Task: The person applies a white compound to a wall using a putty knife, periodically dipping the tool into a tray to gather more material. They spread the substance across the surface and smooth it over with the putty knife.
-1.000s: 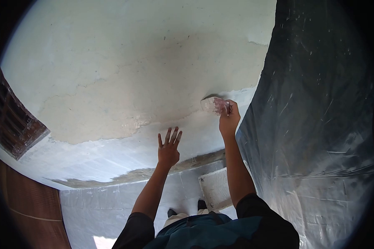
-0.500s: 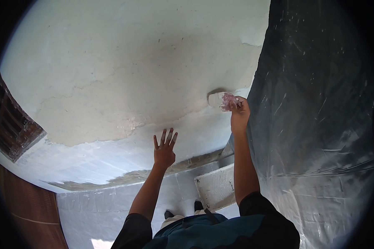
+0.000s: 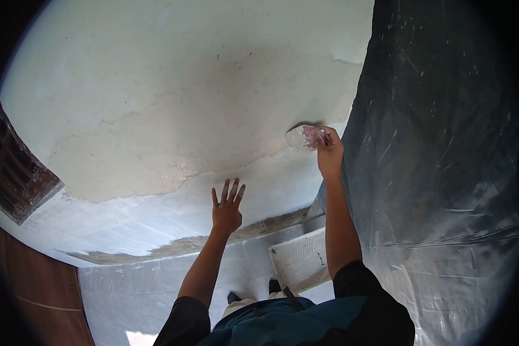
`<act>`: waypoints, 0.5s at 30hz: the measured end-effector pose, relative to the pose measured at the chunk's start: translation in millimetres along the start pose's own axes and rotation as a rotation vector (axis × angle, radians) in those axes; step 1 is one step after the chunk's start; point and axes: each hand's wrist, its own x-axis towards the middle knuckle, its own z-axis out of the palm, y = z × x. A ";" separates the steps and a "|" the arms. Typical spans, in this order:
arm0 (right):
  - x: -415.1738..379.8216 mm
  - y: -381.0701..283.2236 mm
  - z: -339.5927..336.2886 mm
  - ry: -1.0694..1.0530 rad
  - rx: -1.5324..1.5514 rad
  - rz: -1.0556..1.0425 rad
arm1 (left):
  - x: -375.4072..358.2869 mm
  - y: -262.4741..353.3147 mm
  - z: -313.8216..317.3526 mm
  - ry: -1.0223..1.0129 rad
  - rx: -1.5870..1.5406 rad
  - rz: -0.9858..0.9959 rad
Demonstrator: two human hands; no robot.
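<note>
My right hand (image 3: 330,151) is closed round a flat scraper (image 3: 303,138) smeared with whitish and reddish material. The scraper lies close to or against the pale wall (image 3: 213,104), near the wall's right edge. Lower and to the left, my left hand (image 3: 227,209) has its fingers spread, holds nothing, and is in front of the wall's lower part. A beige coated area with an uneven lower border covers much of the wall, with whiter surface below it.
Dark plastic sheeting (image 3: 432,150) hangs on the right. A white-smeared tray (image 3: 300,262) stands on the grey floor (image 3: 132,288) by my feet. At the left are a barred brown window frame (image 3: 18,167) and a brown panel (image 3: 37,282).
My right hand and the scraper have moved slightly up and left along the wall, and the scraper is tilted a little differently. My left hand is almost unmoved.
</note>
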 end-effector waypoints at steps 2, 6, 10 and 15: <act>-0.8 -5.9 -2.3 -0.059 0.024 -0.034 | 0.1 -0.4 0.9 -0.009 -0.001 -0.002; -3.5 -12.6 1.1 -0.147 -0.159 -0.108 | -0.1 3.1 3.4 0.010 -0.013 -0.007; 4.4 -10.3 -2.9 -0.066 -0.057 -0.102 | -0.4 2.2 3.1 0.015 -0.021 -0.011; -7.9 -27.5 8.4 -0.251 -0.280 -0.204 | 0.0 3.3 3.9 0.027 -0.040 -0.010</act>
